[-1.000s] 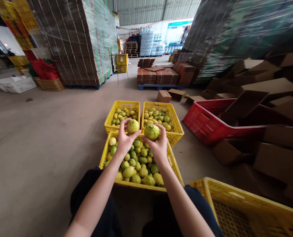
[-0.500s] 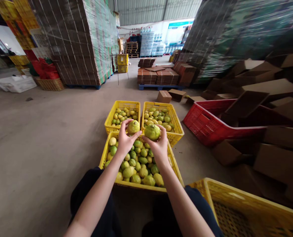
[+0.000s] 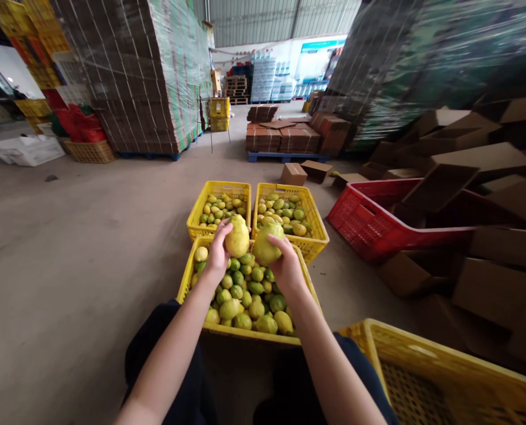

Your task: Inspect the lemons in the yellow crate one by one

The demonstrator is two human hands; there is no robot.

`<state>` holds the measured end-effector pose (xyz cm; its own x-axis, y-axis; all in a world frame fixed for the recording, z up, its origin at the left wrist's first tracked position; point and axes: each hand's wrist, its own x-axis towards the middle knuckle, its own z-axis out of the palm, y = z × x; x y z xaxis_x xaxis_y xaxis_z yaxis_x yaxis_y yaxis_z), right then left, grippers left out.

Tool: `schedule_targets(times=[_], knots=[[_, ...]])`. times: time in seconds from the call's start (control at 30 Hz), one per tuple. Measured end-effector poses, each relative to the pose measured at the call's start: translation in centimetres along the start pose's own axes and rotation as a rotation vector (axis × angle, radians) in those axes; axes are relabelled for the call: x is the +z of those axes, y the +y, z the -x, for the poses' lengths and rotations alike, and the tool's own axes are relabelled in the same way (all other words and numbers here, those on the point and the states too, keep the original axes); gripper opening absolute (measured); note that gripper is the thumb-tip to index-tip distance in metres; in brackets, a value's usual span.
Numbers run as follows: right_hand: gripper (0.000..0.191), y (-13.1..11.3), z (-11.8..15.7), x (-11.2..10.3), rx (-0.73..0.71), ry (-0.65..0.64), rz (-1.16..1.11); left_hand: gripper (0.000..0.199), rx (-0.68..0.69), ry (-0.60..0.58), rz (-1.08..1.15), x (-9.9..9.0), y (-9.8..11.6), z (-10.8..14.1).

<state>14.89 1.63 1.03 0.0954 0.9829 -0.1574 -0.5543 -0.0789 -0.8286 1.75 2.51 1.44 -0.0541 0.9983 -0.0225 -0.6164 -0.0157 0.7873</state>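
My left hand [image 3: 219,251] is closed around a yellow lemon [image 3: 237,236], which stands on end with its tip upward. Beside it, my right hand [image 3: 286,264] grips a greener lemon [image 3: 267,243], thumb laid across its face. Both fruits are held up over the far part of the near yellow crate [image 3: 254,334]. Many green and yellow lemons [image 3: 257,309] fill that crate. Behind it two more yellow crates stand side by side, the left one [image 3: 195,228] and the right one [image 3: 318,236], both holding lemons.
An open yellow crate [image 3: 369,336] is at my lower right. To the right lies a red crate [image 3: 355,218] amid heaped cardboard boxes [image 3: 502,289]. Farther off, flattened cartons [image 3: 284,139] lie on a blue pallet [image 3: 284,157], between tall wrapped stacks [image 3: 174,77].
Both lemons have been turned in my hands: the left one now shows its long side, and the right one is more upright. My hands have shifted slightly lower.
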Motion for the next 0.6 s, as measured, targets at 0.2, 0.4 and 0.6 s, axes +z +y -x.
schedule_targets(times=[0.2, 0.4, 0.6], knots=[[0.015, -0.78, -0.28, 0.08, 0.176, 0.010, -0.173, 0.029, -0.191, 0.098, 0.050, 0.23, 0.64, 0.16], [0.010, -0.74, -0.26, 0.19, 0.188, 0.071, -0.164, 0.034, -0.305, 0.038, 0.296, 0.52, 1.02, 0.07], [0.025, -1.04, -0.70, -0.20, 0.419, 0.070, -0.240, 0.040, -0.325, -0.118, 0.307, 0.54, 0.75, 0.16]])
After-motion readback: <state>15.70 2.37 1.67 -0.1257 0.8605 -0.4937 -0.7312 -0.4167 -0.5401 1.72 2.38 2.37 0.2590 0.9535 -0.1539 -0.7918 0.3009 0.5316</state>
